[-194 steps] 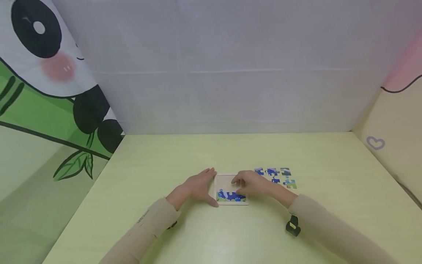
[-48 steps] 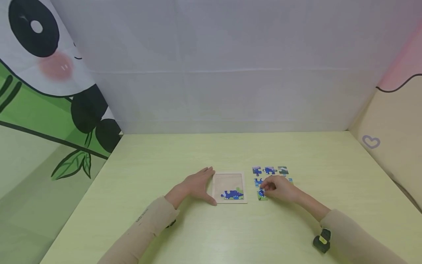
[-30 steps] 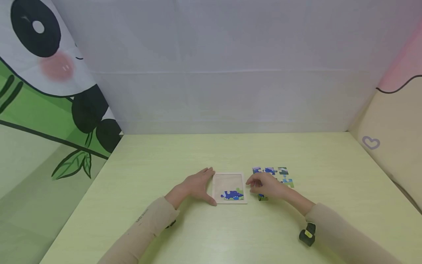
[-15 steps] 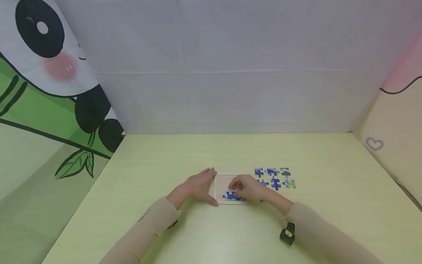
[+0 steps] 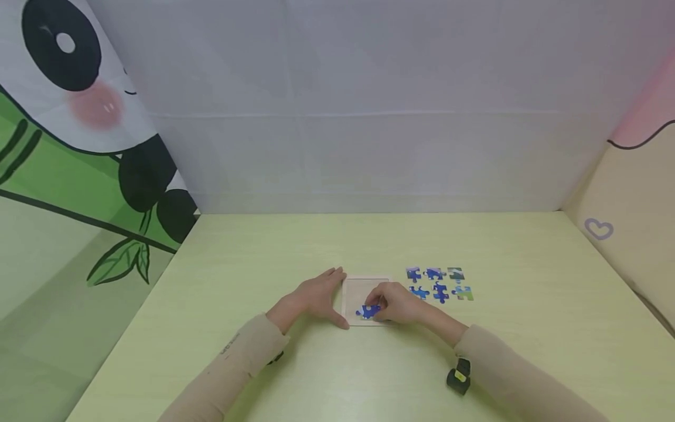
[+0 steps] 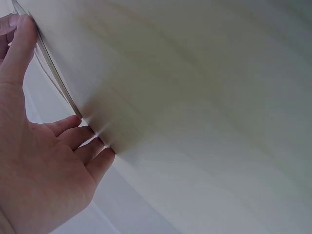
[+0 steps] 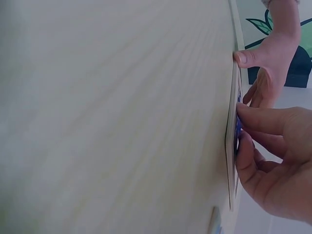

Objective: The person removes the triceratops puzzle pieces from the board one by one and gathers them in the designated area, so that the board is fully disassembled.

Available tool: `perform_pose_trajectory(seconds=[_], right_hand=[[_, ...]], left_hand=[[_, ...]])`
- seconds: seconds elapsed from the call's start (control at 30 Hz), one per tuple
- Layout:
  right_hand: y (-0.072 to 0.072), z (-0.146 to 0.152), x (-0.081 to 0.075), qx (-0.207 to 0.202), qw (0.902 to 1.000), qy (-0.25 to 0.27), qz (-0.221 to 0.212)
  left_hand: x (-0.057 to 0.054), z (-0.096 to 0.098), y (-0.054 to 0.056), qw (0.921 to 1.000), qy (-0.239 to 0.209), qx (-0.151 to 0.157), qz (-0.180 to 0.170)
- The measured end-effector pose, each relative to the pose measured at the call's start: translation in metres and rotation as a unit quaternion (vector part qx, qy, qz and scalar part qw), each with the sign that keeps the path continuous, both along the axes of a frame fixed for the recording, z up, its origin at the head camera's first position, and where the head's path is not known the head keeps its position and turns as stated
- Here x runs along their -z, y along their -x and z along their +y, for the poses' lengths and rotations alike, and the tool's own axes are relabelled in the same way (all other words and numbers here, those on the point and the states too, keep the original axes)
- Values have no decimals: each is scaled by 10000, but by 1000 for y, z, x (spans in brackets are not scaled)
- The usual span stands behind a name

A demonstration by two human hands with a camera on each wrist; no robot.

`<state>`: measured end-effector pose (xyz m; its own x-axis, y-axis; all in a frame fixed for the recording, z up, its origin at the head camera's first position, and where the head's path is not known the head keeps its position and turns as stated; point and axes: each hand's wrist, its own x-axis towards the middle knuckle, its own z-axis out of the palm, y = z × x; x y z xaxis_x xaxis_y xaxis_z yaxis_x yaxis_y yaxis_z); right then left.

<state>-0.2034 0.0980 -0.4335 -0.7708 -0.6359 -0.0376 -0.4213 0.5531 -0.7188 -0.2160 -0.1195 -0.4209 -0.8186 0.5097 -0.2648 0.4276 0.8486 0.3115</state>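
Observation:
A shallow wooden puzzle tray (image 5: 356,288) lies on the table in the head view. My left hand (image 5: 315,298) rests along its left side, thumb at the near corner and straight fingertips at the far corner. In the right wrist view the left thumb (image 7: 246,58) touches the tray's edge. My right hand (image 5: 398,303) is over the tray's near right part, thumb and fingers pinching a blue jigsaw piece (image 5: 367,312). That piece's right side is hidden by the hand. In the right wrist view, blue (image 7: 238,124) shows between the right fingertips, close against the tray.
Several loose jigsaw pieces lie in two rows right of the tray, among them a blue one (image 5: 440,292) and a green-and-blue one (image 5: 463,293). Another loose piece (image 7: 216,223) shows near the bottom of the right wrist view. A pale wall (image 5: 369,164) stands behind the table.
Near the tray's left corner, pieces were taken out. My right hand reached to the loose pieces, then returned left over the tray onto the blue piece. The left hand stayed put.

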Motion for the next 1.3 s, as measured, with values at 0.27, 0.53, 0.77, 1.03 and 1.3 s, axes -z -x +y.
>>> perform_pose_trajectory(seconds=[0.27, 0.53, 0.77, 1.03, 1.3], right_hand=[[-2, -2, -2, 167, 9998, -135, -28], [-6, -3, -4, 246, 9992, -165, 284], [-7, -1, -9, 132, 9997, 137, 180], [-3, 2, -6, -54, 9995, 317, -48], [-2, 4, -10, -128, 9989, 357, -283]], left_hand=[[0, 0, 1, 10000, 10, 55, 73], [-1, 0, 1, 10000, 71, 27, 62], [-1, 0, 1, 9999, 108, 13, 58], [-2, 1, 1, 9999, 103, -9, 53], [0, 0, 1, 9999, 96, 2, 48]])
